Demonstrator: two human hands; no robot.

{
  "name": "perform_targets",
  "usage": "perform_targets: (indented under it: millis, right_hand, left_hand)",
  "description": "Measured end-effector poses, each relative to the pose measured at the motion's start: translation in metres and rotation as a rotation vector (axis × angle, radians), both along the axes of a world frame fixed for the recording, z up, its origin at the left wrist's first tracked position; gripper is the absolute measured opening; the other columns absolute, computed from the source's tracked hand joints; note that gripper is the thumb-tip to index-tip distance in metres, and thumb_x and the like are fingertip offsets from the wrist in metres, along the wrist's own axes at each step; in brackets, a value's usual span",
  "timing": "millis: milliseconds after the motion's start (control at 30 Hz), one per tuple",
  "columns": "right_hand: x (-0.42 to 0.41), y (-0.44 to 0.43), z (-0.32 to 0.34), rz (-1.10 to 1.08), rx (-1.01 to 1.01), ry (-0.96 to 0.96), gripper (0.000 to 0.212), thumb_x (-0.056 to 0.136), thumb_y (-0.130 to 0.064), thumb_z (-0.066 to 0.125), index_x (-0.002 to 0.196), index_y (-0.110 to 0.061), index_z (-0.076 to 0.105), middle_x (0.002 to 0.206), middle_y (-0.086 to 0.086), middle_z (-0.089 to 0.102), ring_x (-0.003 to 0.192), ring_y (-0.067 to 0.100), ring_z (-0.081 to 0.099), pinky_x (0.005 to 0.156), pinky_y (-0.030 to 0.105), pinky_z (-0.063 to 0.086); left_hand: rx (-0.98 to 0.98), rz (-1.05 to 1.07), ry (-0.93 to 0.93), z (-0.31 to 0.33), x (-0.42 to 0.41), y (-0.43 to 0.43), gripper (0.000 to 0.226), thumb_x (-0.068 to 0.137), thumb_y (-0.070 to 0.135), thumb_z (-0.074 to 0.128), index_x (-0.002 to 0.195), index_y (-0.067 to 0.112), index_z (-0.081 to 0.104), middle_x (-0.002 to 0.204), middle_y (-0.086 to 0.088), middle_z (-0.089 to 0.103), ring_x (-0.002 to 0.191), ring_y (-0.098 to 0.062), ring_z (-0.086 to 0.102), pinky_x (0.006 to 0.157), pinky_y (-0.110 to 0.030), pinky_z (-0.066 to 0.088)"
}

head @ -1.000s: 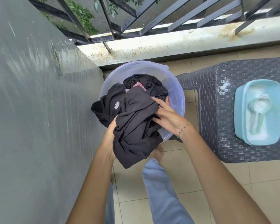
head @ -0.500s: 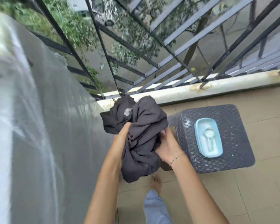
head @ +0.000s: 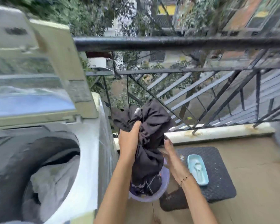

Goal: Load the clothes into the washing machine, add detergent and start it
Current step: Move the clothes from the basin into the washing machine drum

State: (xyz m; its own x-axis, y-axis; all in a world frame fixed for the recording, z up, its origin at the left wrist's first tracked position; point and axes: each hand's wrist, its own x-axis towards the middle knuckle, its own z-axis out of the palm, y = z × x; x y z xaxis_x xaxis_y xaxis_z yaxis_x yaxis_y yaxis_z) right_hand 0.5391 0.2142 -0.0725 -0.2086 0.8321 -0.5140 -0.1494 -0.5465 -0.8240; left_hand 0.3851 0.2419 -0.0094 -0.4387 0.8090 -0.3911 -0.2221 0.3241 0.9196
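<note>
My left hand point(head: 130, 137) grips a bundle of black clothes point(head: 148, 136), held up in the air beside the washing machine point(head: 90, 159). My right hand point(head: 171, 157) is off the bundle, fingers straight, just to its right. The machine's lid point(head: 39, 65) stands raised and its drum point(head: 44, 180) holds grey laundry. Below the bundle sits a clear plastic basin point(head: 153, 195) with more dark clothes in it. A light blue detergent tub point(head: 198, 169) with a scoop in it lies on a dark woven stool point(head: 217, 180).
A black metal railing point(head: 184, 44) runs along the balcony edge behind a low white curb point(head: 217, 131). Beige floor tiles point(head: 257, 175) stretch to the right of the stool. My foot point(head: 155, 221) shows at the bottom edge.
The bundle went from the basin up to the height of the machine's top. My right hand let go of it. The view swung left and up, bringing the open machine into sight.
</note>
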Motion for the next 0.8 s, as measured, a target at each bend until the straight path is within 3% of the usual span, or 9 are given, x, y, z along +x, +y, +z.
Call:
perform_targets:
  millis: [100, 133, 200, 267, 367, 467, 567, 700, 800]
  right_hand:
    - [-0.024, -0.008, 0.017, 0.073, -0.157, -0.025, 0.065, 0.071, -0.085, 0.033, 0.095, -0.038, 0.070, 0.093, -0.002, 0.072, 0.098, 0.025, 0.065, 0.086, 0.044, 0.053]
    - [-0.036, -0.009, 0.021, 0.064, -0.204, 0.034, 0.066, 0.071, -0.085, 0.034, 0.092, -0.037, 0.072, 0.090, 0.003, 0.073, 0.098, 0.030, 0.066, 0.086, 0.047, 0.053]
    - [-0.061, -0.010, 0.032, -0.024, -0.300, 0.238, 0.082, 0.064, -0.086, 0.048, 0.126, -0.032, 0.056, 0.116, 0.013, 0.067, 0.109, 0.037, 0.063, 0.095, 0.056, 0.047]
    - [-0.089, -0.010, 0.053, -0.096, -0.270, 0.399, 0.086, 0.068, -0.079, 0.053, 0.136, -0.026, 0.046, 0.129, 0.015, 0.059, 0.116, 0.038, 0.058, 0.103, 0.058, 0.038]
    - [-0.131, -0.002, 0.090, -0.148, -0.049, 0.454, 0.068, 0.085, -0.072, 0.036, 0.134, -0.027, 0.050, 0.136, 0.006, 0.055, 0.124, 0.028, 0.052, 0.104, 0.047, 0.041]
    - [-0.173, 0.000, 0.117, -0.115, 0.016, 0.468, 0.057, 0.094, -0.058, 0.027, 0.128, -0.022, 0.054, 0.131, 0.001, 0.057, 0.115, 0.020, 0.055, 0.087, 0.032, 0.050]
    - [-0.209, -0.008, 0.133, -0.035, 0.024, 0.496, 0.043, 0.082, -0.050, 0.047, 0.109, -0.021, 0.061, 0.126, 0.000, 0.058, 0.112, 0.020, 0.056, 0.093, 0.033, 0.046]
    - [-0.265, -0.015, 0.129, 0.068, -0.014, 0.457, 0.047, 0.077, -0.052, 0.049, 0.108, -0.021, 0.064, 0.115, -0.001, 0.065, 0.116, 0.022, 0.054, 0.101, 0.042, 0.040]
    - [-0.305, -0.019, 0.111, 0.108, -0.075, 0.376, 0.035, 0.086, -0.051, 0.049, 0.101, -0.022, 0.064, 0.102, -0.001, 0.066, 0.093, 0.018, 0.057, 0.082, 0.035, 0.049]
  left_hand:
    - [0.095, 0.053, 0.001, 0.032, -0.020, -0.006, 0.060, 0.076, 0.039, 0.064, 0.130, 0.016, 0.055, 0.128, 0.002, 0.061, 0.118, -0.016, 0.055, 0.103, -0.034, 0.042]
    - [0.102, 0.069, -0.015, 0.041, -0.030, -0.009, 0.058, 0.077, 0.037, 0.065, 0.129, 0.014, 0.056, 0.126, 0.001, 0.062, 0.115, -0.016, 0.056, 0.100, -0.031, 0.042]
    - [0.116, 0.080, -0.045, 0.059, -0.048, -0.016, 0.054, 0.077, 0.035, 0.066, 0.126, 0.013, 0.058, 0.120, 0.001, 0.064, 0.110, -0.016, 0.058, 0.095, -0.030, 0.044]
    - [0.139, 0.084, -0.068, 0.072, -0.071, -0.024, 0.044, 0.079, 0.032, 0.066, 0.119, 0.013, 0.062, 0.113, 0.001, 0.066, 0.103, -0.015, 0.060, 0.090, -0.030, 0.046]
    - [0.178, 0.063, -0.073, 0.090, -0.106, -0.039, 0.023, 0.085, 0.023, 0.062, 0.106, 0.014, 0.067, 0.098, 0.001, 0.068, 0.092, -0.014, 0.061, 0.078, -0.026, 0.048]
    - [0.162, 0.032, -0.096, 0.094, -0.149, -0.053, 0.047, 0.071, 0.042, 0.064, 0.107, 0.011, 0.069, 0.105, -0.005, 0.071, 0.100, -0.021, 0.065, 0.095, -0.040, 0.050]
    - [0.128, -0.052, -0.208, 0.090, -0.199, -0.059, 0.063, 0.066, 0.051, 0.066, 0.114, 0.011, 0.067, 0.117, -0.013, 0.067, 0.111, -0.026, 0.063, 0.101, -0.044, 0.047]
    - [0.100, -0.123, -0.169, 0.093, -0.266, -0.070, 0.031, 0.099, 0.024, 0.043, 0.105, 0.001, 0.063, 0.098, -0.017, 0.070, 0.079, -0.013, 0.068, 0.059, -0.014, 0.053]
    - [0.038, -0.137, -0.196, 0.071, -0.317, -0.082, 0.050, 0.095, 0.047, 0.046, 0.124, 0.010, 0.061, 0.117, -0.016, 0.065, 0.090, -0.021, 0.069, 0.082, -0.032, 0.056]
